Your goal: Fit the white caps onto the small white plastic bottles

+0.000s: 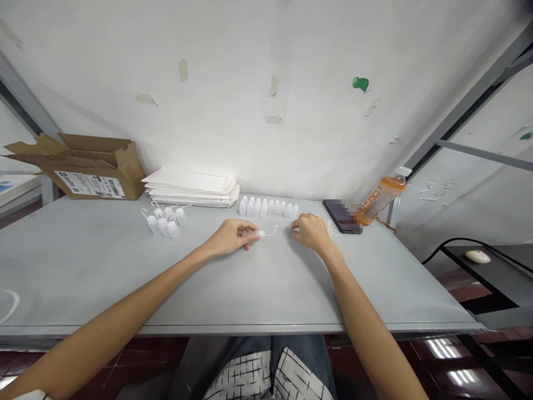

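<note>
Over the middle of the table, my left hand (233, 236) is closed around a small white dropper bottle (260, 234). The bottle lies on its side in the fingers, and a thin white strap sticks out from it to the right. My right hand (312, 230) rests farther right with its fingers bent together; what they pinch, if anything, is hidden. Small clear-white pieces (332, 229) lie just beyond that hand. Behind both hands stands a row of several small white bottles (257, 207). Another group of bottles with straps attached (164, 225) stands to the left.
A stack of white paper or foam sheets (187, 188) lies against the wall, beside an open cardboard box (97, 172). At the right, an orange drink bottle (382, 199) leans by a dark phone (343, 216). A pale computer mouse (477, 256) sits on a separate dark stand.
</note>
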`<state>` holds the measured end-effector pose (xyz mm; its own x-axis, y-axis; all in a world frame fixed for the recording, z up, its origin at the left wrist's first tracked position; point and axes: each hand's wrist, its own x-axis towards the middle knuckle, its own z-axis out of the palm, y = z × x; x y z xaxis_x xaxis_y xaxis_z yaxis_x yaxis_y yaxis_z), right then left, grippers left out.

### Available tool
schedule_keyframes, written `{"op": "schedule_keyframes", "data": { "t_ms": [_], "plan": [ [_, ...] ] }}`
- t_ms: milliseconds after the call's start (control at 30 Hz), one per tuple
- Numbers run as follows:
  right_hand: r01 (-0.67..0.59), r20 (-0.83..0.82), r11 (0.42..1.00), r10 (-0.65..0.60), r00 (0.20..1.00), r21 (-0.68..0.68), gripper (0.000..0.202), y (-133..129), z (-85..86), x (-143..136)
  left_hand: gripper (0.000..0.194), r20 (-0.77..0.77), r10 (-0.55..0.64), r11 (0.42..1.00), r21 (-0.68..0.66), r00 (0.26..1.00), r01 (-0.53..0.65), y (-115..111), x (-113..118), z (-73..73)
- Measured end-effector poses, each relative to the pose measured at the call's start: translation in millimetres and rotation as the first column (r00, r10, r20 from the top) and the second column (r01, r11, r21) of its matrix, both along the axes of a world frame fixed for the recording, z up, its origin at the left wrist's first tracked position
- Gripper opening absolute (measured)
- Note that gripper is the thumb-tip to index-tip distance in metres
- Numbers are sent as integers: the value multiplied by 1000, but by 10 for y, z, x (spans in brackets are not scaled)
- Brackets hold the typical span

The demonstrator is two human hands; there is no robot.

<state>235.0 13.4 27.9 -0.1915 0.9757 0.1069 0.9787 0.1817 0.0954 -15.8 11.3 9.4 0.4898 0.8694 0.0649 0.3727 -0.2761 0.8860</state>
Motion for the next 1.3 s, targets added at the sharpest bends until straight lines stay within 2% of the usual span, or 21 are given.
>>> {"op": "schedule_keyframes", "data": {
  "t_ms": [233,367,533,667,833,1300],
  "plan": [
    [12,-36,1000,-11,999,6,22,-4,13,-6,38,-4,3,1000,-5,1000,-4,-22,8,27],
    [31,-180,996,-14,984,89,20,-19,73,35,37,1,0,1000,1,1000,0,-24,11,29],
    [137,-483,983,-61,873,124,15,2,130,145,37,-11,-7,1000,9,1000,7,-16,10,11],
    [132,-592,985,-41,805,112,11,20,137,183,38,-21,-13,1000,4,1000,13,-14,9,0],
    [145,-552,988,-94,829,50,14,15,131,169,37,-26,-10,1000,13,1000,11,-13,9,-5],
    [87,-401,996,-67,914,32,15,49,48,228,38,-37,1,1000,7,999,-1,-31,12,31]
  ]
}}
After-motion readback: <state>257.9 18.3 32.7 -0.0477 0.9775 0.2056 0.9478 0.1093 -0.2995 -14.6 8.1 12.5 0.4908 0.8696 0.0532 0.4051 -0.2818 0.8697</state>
